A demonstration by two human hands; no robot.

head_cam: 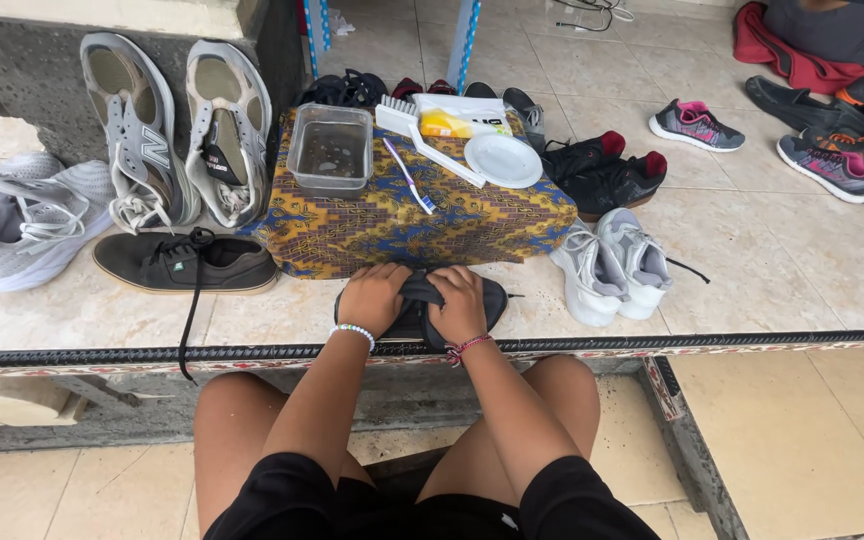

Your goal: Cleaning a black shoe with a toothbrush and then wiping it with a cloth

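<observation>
A black low shoe (487, 300) lies on the tiled ledge right in front of me, its sole toward the patterned cloth. My left hand (372, 297) rests curled over its left half. My right hand (459, 304) grips its middle, fingers wrapped over the dark upper. Both wrists wear bead bracelets. Its mate, a black shoe (184, 262) with a loose lace, sits to the left.
A patterned cloth (402, 225) holds a clear tub (330, 150), a toothbrush (409, 176), a white scrub brush (424, 140) and a white plate (502, 160). Grey sneakers (172, 130) lean on the wall at left; a white-grey pair (617, 262) stands at right. More shoes lie beyond.
</observation>
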